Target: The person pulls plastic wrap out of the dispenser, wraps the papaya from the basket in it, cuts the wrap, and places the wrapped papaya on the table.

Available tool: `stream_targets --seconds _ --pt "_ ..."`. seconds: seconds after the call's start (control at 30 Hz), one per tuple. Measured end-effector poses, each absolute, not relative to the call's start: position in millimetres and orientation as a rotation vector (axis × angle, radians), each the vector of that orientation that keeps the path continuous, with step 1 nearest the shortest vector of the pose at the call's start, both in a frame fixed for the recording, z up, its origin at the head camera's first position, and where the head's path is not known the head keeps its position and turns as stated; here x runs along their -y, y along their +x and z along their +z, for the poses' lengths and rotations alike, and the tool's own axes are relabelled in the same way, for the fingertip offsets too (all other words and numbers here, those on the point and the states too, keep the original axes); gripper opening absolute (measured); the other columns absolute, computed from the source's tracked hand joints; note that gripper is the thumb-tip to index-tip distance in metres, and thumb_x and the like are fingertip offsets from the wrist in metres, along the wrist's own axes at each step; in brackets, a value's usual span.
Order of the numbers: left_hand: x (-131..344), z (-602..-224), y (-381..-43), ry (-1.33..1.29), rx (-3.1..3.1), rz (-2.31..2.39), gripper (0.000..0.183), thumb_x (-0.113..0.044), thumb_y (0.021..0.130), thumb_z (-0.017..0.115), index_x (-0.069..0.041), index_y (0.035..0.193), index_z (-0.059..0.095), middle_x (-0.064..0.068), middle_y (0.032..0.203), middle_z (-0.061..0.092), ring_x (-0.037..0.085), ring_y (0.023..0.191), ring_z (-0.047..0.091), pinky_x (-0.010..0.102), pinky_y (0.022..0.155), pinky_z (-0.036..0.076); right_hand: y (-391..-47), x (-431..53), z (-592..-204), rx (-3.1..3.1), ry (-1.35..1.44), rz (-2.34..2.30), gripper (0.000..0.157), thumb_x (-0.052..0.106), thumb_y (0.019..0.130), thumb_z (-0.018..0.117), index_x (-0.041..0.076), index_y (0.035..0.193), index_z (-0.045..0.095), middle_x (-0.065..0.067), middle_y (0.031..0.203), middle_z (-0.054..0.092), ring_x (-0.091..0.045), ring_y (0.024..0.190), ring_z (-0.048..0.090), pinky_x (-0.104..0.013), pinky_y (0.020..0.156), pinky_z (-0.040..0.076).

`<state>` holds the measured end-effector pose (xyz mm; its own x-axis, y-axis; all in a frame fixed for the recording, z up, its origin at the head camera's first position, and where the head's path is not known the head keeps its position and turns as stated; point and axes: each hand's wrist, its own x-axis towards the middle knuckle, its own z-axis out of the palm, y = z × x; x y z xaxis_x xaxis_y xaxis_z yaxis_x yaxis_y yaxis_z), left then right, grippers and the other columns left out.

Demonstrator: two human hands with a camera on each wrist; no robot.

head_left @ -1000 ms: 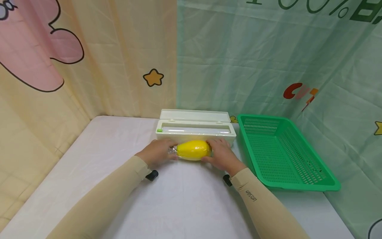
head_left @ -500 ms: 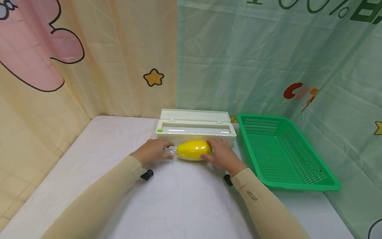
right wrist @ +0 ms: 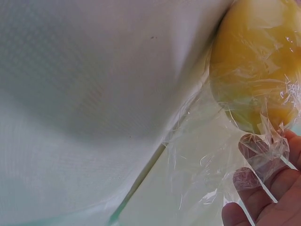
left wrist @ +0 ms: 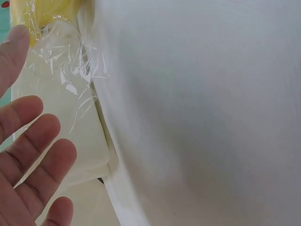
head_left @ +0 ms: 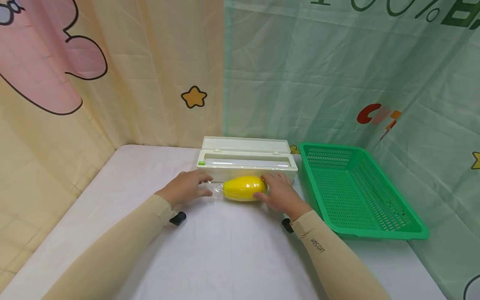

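Note:
A yellow mango-shaped fruit point(head_left: 244, 188), wrapped in clear plastic film point(right wrist: 197, 165), lies sideways before a white cling film dispenser point(head_left: 247, 171). My right hand point(head_left: 283, 196) holds its right end, thumb in front and fingers behind; in the right wrist view those fingertips lie against the loose film, and the thumb is out of sight. My left hand point(head_left: 184, 187) is spread beside the film's left tail point(head_left: 216, 189), thumb and fingers apart. In the left wrist view its fingers point(left wrist: 49, 129) hold nothing, and the crinkled tail point(left wrist: 66, 61) sticks out from the fruit.
The dispenser's lid point(head_left: 245, 144) stands raised at the back, with a green slider point(head_left: 201, 163) at the left of its slot. A green plastic basket point(head_left: 318, 208) is on the right. White cloth covers the table point(head_left: 225, 258); printed curtains point(head_left: 300, 83) rise behind.
My left hand has let go of the film's left tail and drawn away to the left, its fingers spreading. The tail lies flatter. Right hand and fruit have hardly moved.

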<state>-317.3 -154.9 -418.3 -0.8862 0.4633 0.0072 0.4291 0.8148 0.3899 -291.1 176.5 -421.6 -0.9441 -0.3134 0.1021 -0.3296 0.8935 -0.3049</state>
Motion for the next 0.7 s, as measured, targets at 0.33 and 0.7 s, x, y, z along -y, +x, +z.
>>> stream_targets --seconds 0.33,0.7 --pt "167.6 -414.6 -315.6 0.713 -2.965 0.662 0.052 -0.043 0.097 0.075 -0.016 0.141 0.066 0.004 0.135 0.069 0.026 0.119 0.064 0.051 0.108 0.048 -291.8 -176.5 -421.1 3.0 0.522 0.507 0.068 0.048 0.098 0.072 0.005 0.148 0.054 -0.014 0.149 0.059 -0.038 0.144 0.044 -0.056 0.127 0.025" --pt "170.7 -412.0 -318.5 0.63 -3.093 0.723 0.051 -0.043 0.097 0.076 -0.014 0.137 0.068 0.008 0.122 0.071 0.029 0.112 0.065 0.049 0.103 0.055 -291.3 -177.3 -416.5 2.983 0.362 0.609 0.067 0.048 0.1 0.069 0.008 0.151 0.053 -0.016 0.154 0.055 -0.04 0.147 0.041 -0.058 0.124 0.035"
